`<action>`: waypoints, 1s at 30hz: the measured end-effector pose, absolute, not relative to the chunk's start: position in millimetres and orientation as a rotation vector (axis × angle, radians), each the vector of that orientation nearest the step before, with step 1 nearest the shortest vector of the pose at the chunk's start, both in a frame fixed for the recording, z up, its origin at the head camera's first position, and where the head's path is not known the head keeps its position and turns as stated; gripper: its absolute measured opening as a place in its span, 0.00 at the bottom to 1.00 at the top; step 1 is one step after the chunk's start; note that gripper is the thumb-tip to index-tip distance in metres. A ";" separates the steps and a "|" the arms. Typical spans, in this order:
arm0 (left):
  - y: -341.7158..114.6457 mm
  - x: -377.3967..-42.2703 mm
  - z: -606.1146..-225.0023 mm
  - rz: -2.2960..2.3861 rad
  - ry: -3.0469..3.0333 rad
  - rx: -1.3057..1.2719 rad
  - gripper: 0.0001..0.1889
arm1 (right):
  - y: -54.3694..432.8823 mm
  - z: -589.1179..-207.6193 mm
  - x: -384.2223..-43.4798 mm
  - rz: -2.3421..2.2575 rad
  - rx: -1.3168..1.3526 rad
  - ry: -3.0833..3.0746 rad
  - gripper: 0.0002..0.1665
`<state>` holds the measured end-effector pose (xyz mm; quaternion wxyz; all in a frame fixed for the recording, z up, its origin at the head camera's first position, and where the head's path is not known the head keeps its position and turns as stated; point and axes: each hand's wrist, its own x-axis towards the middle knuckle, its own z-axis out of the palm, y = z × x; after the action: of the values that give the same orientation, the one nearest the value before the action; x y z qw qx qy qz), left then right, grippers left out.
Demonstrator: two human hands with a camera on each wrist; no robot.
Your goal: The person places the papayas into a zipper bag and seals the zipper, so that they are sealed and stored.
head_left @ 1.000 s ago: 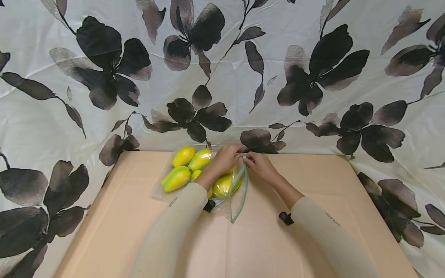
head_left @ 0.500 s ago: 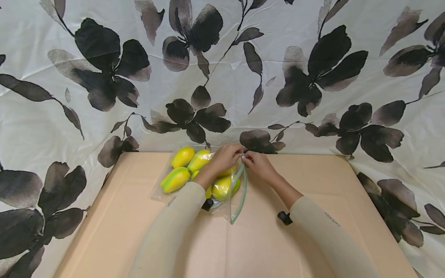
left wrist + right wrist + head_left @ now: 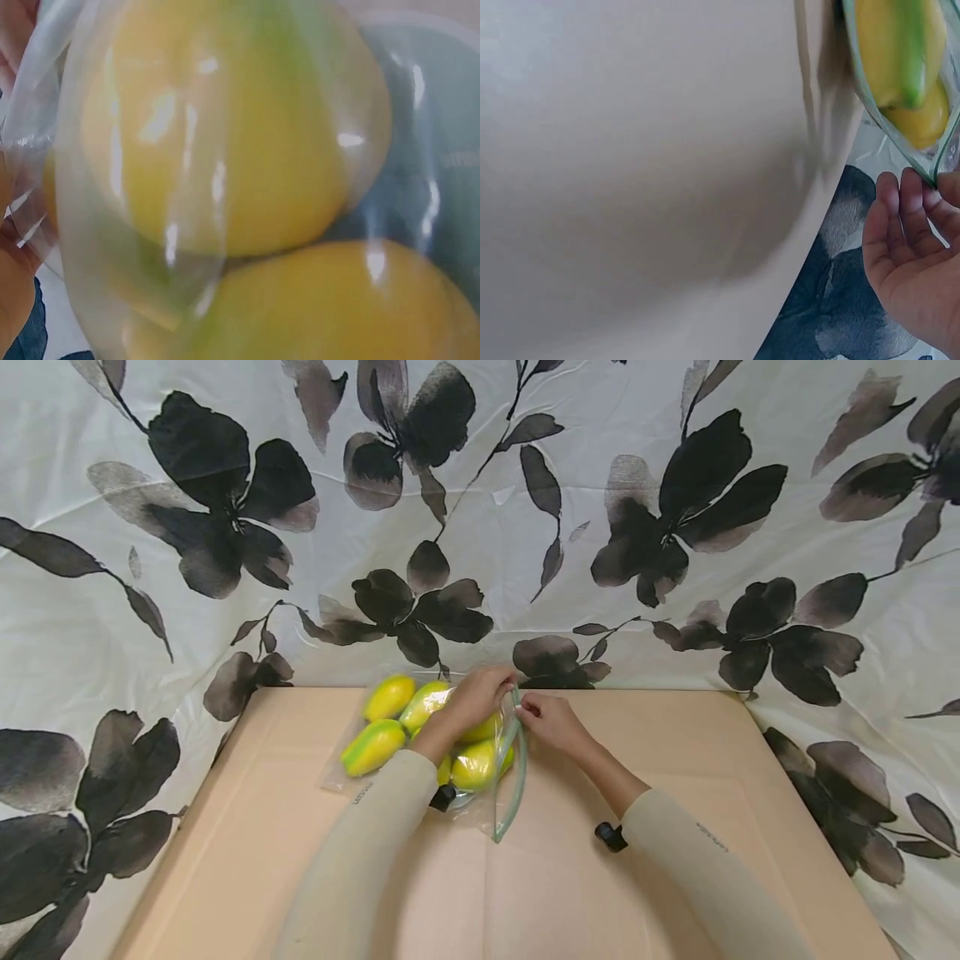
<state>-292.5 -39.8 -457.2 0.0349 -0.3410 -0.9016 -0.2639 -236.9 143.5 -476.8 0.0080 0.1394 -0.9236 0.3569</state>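
Observation:
A clear zip bag (image 3: pixel 517 785) with a green closure strip lies near the board's far edge. Several yellow-green mangoes (image 3: pixel 373 747) are inside it. My left hand (image 3: pixel 476 700) reaches over the bag and grips the far end of its mouth. Just nearer along the strip, my right hand (image 3: pixel 557 724) pinches the green edge. In the right wrist view, thumb and fingers of the right hand (image 3: pixel 911 274) meet at the corner of the bag's mouth, whose two edges stand apart. Bagged mangoes (image 3: pixel 240 142) fill the left wrist view, with part of the left hand (image 3: pixel 15 289) at its left edge.
The bag lies on a pale tan board (image 3: pixel 637 877). A white cloth (image 3: pixel 540 602) with dark flowers rises behind the board and hangs along both sides. Small black wrist cameras (image 3: pixel 611 837) sit under the sleeves.
The right hand has slid slightly toward the near end along the strip, widening the small gap to the left fingertips. The bag and mangoes lie much as before. The head view has shifted slightly.

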 end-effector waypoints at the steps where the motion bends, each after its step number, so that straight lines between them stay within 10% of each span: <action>1: -40.5 -293.3 -457.4 -0.816 -2.769 -1.043 0.05 | 143.1 -477.1 -235.6 1.125 0.442 -2.890 0.12; 30: -58.7 -300.3 -448.5 -0.862 -2.822 -0.819 0.02 | 139.2 -489.7 -179.8 1.231 0.469 -3.036 0.10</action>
<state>-300.3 -58.7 -448.5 0.0396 -0.2673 -0.9208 -0.2813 -179.8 139.2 -489.7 -0.0841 0.1412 -0.9141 0.3706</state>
